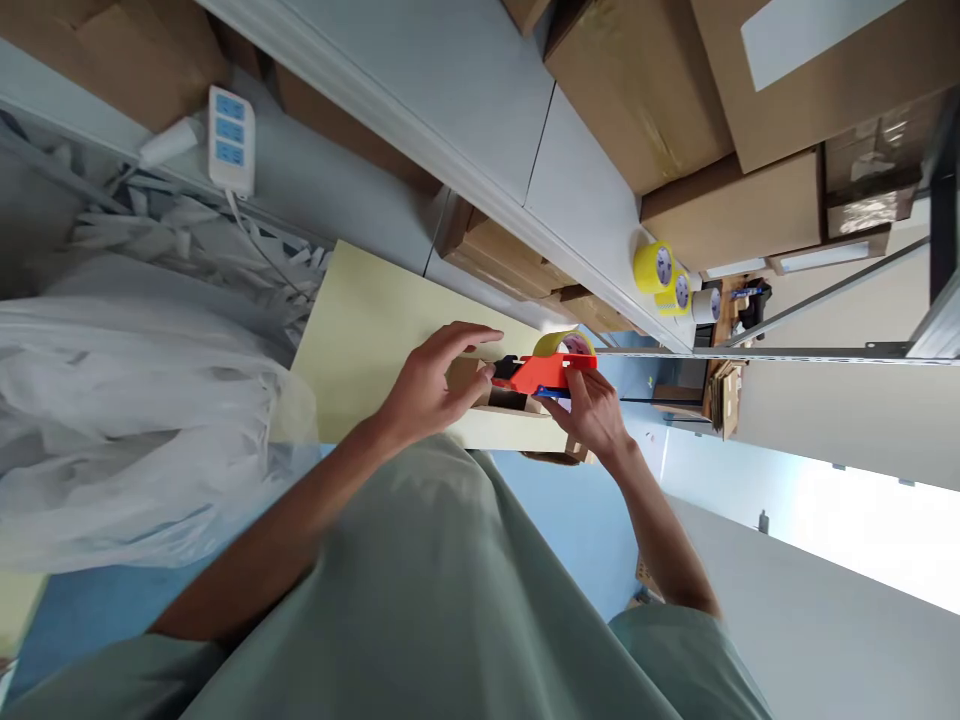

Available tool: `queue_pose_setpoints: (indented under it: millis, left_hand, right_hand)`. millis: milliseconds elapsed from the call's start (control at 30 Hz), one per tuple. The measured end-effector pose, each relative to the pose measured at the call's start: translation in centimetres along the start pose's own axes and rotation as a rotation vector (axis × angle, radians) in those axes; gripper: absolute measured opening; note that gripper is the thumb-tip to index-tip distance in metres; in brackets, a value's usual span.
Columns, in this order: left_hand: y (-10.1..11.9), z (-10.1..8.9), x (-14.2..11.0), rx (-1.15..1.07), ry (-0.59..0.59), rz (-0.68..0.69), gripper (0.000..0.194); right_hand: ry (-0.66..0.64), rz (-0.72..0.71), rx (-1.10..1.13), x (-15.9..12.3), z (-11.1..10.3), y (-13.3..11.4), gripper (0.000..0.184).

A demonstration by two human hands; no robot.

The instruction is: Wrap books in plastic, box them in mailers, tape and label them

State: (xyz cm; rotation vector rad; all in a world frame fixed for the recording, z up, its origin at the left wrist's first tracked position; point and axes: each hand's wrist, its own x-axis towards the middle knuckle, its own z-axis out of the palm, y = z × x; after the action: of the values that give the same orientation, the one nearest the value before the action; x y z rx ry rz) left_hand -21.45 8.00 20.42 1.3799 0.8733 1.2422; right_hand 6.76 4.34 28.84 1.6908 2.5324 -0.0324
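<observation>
My right hand [592,408] is closed around the handle side of a red tape dispenser [541,374], which carries a roll of yellow tape [551,344]. The dispenser's black end points left, at my left hand [433,385]. That hand is open, thumb and fingers spread apart; its thumb tip is right by the black end, and I cannot tell whether they touch. Beneath the dispenser, a small cardboard box [463,374] shows partly on the pale yellow table [360,325]; my hands and the dispenser hide much of it.
Above the table runs a grey shelf [480,110] with cardboard boxes [637,90] and yellow tape rolls [651,268] near its end. A white power strip [231,142] hangs at the upper left. A large translucent plastic bag [135,410] bulges against the table's left side.
</observation>
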Motion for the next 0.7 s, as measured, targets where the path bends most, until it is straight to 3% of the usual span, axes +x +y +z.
queue_pose_setpoints:
  millis: [200,367,533,700]
  left_hand:
    - [-0.5,-0.1,-0.7,0.005,-0.046,-0.033,0.016]
    - [-1.1,-0.1,-1.1,-0.035,-0.073,-0.145,0.023]
    - [-3.1,0.5,-2.3,-0.209,-0.132,-0.399,0.033]
    - [-6.3,2.7,-4.1,-0.333,-0.172,-0.661,0.041]
  right_hand:
    - [-0.040,-0.050,-0.013,-0.5,-1.0,-1.1,0.046]
    - [-0.103,-0.052,0.019,-0.9,-1.4,-1.7,0.057]
    - [-0.264,0.109,0.041,-0.6,-1.9,-3.2,0.071]
    - [-0.511,0.315,0.002,0.4,-2.1,-4.4,0.064]
